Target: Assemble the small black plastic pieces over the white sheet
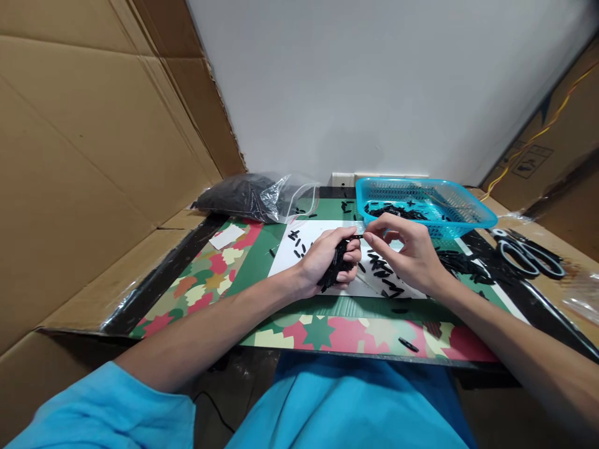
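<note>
My left hand is closed round a bundle of thin black strips, whose ends stick out below the fingers. Thumb and forefinger of my right hand pinch one end of a small black piece at the top of the left fist. What exactly the pieces are is too small to tell. Beneath both hands lies a white sheet with more short black pieces scattered over it. A loose black piece rests near the table's front edge.
Behind my right hand stands a blue plastic basket with black pieces inside. A clear bag of dark material lies at the back left. Scissors lie at the right. Cardboard walls the left side, and a white wall the back.
</note>
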A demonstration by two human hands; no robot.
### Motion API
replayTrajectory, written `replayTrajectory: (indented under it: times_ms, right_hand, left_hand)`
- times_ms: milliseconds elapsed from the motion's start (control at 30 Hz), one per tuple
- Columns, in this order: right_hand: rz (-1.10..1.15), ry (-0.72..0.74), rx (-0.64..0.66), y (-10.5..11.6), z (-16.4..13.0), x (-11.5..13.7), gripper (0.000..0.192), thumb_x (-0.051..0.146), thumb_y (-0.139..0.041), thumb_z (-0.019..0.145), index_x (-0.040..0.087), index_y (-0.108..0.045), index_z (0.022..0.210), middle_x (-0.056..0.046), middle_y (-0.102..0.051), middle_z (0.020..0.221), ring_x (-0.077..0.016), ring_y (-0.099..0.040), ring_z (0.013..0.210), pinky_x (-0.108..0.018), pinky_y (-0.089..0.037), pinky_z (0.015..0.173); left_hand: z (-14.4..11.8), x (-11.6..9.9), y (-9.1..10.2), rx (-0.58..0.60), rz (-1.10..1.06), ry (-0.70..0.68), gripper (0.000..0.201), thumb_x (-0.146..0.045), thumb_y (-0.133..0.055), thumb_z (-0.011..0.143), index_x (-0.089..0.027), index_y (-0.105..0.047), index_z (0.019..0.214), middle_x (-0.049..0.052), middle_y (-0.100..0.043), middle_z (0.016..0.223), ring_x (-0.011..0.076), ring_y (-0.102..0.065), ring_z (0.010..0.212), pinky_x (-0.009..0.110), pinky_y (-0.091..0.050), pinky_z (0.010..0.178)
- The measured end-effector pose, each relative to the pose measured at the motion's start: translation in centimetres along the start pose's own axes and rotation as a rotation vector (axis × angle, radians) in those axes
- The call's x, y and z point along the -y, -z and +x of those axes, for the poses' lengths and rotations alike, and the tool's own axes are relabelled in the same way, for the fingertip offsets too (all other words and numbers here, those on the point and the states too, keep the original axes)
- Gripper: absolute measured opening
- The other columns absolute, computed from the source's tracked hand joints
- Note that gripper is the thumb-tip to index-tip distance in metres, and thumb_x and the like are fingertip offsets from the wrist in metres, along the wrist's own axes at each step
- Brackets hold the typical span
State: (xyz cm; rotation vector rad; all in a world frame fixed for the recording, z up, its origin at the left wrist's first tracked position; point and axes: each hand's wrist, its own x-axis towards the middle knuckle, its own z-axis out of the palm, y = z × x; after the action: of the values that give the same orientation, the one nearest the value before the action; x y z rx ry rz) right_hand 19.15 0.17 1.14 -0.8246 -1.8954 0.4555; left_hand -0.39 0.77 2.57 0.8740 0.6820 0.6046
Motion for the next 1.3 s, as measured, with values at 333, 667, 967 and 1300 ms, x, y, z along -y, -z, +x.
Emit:
replayTrajectory:
  times_ms: [333, 667, 967, 1300]
  right_hand:
    - [-0.008, -0.017, -0.007, -0.13, -0.07, -0.19, 0.016, 0.031, -0.06, 0.103, 0.02, -0.065, 0.092, -0.002, -0.063, 0.084, -0.0146, -0.055, 0.072, -0.028, -0.045, 0.062]
    - [-0.02, 0.01, 0.006, -0.08, -0.1, -0.24, 0.011, 0.027, -0.058, 0.103, 0.021, -0.066, 0.099, -0.003, -0.065, 0.089, -0.0148, -0.058, 0.072, -0.027, -0.047, 0.06]
    - [-0.096, 0.138, -0.034, -0.39, -0.27, -0.69, 0.01, 0.017, -0.06, 0.1, 0.023, -0.065, 0.108, -0.001, -0.063, 0.086, -0.0129, -0.056, 0.068, -0.027, -0.046, 0.059]
    - [-0.112, 0.149, -0.043, -0.23, -0.27, -0.54, 0.007, 0.019, -0.06, 0.101, 0.022, -0.065, 0.104, -0.001, -0.064, 0.083, -0.0133, -0.058, 0.068, -0.026, -0.046, 0.058]
  left_hand:
    - [-0.12, -0.2, -0.17, -0.021, -0.007, -0.041, 0.04, -0.049, -0.06, 0.092, -0.021, -0.041, 0.071, -0.009, -0.038, 0.06, 0.006, -0.042, 0.035, 0.019, -0.028, 0.032]
    - [-0.38, -0.42, -0.62, -0.06, 0.017, -0.031, 0.038, -0.045, -0.057, 0.093, -0.022, -0.039, 0.07, -0.009, -0.036, 0.055, 0.0065, -0.04, 0.034, 0.018, -0.029, 0.032]
    - [-0.21, -0.29, -0.49, -0.056, 0.032, -0.08, 0.037, -0.043, -0.058, 0.092, -0.02, -0.04, 0.069, -0.009, -0.037, 0.059, 0.0057, -0.043, 0.035, 0.018, -0.028, 0.033]
    - [-0.32, -0.36, -0.47, -0.066, 0.01, -0.053, 0.038, -0.045, -0.061, 0.09, -0.021, -0.04, 0.07, -0.01, -0.037, 0.059, 0.0057, -0.042, 0.036, 0.018, -0.03, 0.033]
